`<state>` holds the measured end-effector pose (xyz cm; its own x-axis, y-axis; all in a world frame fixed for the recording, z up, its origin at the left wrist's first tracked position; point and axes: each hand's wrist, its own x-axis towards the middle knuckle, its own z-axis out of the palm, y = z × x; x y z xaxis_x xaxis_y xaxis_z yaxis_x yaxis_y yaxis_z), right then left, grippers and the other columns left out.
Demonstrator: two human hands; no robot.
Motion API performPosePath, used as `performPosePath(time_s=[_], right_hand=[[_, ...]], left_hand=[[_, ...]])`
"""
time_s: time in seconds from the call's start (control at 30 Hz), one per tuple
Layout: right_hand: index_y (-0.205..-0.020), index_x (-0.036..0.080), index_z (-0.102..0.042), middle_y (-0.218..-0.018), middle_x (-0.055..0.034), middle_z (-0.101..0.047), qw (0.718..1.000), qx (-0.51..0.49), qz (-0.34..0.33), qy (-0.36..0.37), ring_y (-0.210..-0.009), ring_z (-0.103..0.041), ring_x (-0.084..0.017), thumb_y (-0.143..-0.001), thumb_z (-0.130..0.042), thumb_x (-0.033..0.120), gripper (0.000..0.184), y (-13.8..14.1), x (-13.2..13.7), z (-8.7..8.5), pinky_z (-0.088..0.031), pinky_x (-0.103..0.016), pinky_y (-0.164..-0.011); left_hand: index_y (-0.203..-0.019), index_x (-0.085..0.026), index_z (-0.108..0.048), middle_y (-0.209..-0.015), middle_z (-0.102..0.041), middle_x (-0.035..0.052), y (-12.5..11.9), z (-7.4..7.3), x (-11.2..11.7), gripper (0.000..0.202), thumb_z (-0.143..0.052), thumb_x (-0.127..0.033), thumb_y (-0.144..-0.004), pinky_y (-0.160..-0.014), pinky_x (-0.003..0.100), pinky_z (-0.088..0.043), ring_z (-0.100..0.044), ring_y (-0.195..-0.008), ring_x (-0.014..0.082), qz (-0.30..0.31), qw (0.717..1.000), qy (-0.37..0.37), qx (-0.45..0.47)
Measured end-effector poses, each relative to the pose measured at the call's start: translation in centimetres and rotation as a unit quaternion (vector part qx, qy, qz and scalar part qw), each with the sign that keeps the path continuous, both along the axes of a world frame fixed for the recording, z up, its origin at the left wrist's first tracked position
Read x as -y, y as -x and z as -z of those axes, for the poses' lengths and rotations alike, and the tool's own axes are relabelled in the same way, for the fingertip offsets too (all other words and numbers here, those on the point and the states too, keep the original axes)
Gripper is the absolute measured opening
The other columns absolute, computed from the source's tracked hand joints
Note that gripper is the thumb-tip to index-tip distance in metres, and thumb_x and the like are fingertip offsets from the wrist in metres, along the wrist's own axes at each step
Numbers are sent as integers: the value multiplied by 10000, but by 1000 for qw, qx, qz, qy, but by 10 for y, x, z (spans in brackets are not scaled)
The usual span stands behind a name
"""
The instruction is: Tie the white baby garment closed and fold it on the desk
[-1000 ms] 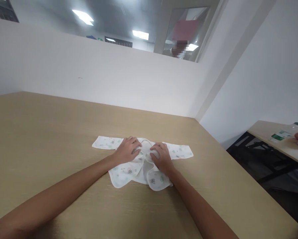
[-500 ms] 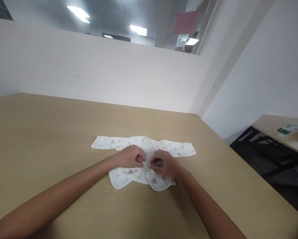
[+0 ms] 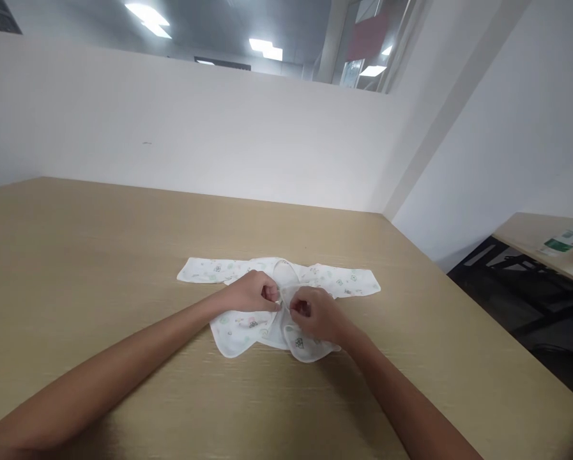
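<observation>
On the wooden table (image 3: 99, 255), left hand (image 3: 250, 295) and right hand (image 3: 315, 313) pinch a baby garment (image 3: 343, 281) (its front edges).

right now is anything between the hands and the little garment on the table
No. Left hand and right hand are already on the white printed garment, pinching its front edges at the middle. Nothing else lies near it on the table.
</observation>
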<state>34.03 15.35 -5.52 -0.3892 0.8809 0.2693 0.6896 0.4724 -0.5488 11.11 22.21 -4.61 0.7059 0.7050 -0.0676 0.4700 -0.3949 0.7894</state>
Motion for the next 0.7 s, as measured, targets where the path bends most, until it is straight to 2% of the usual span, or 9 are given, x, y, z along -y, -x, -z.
performPosePath(time_s=[0.2,0.37,0.6,0.7], right_hand=[[-773,165,-649,-743,-2,-643,991,-121,37,43,-663,-529,-116,-855,-564,182,119,5,-1,1,-379,-221,-594],[-802,156,-674,-731,4,-632,987,-147,57,39,-639,-502,-99,-878,-575,196,132,18,3,6,-372,-218,-605],[-946,186,-720,-878,-14,-689,982,-187,-2,26,-739,-588,-117,-939,-582,242,149,13,-3,17,-441,-223,-664],[-966,182,-706,-877,-21,-693,978,-209,3,26,-760,-619,-128,-942,-623,285,134,11,-5,21,-481,-233,-694]], left_hand=[[-820,-156,-739,-767,-679,45,2,-2,-2,215,-693,-366,-803,-560,229,-386,-576,-652,144,7,998,53,15],[-858,-149,-725,-779,-658,33,1,0,-1,188,-666,-324,-821,-580,221,-383,-547,-672,123,12,990,132,49],[-784,-136,-633,-682,-559,7,-2,6,-6,137,-651,-267,-819,-545,215,-341,-497,-615,101,24,976,191,101],[-805,-137,-628,-695,-556,7,-3,8,-7,133,-654,-263,-836,-552,215,-349,-508,-625,103,20,974,195,117]])
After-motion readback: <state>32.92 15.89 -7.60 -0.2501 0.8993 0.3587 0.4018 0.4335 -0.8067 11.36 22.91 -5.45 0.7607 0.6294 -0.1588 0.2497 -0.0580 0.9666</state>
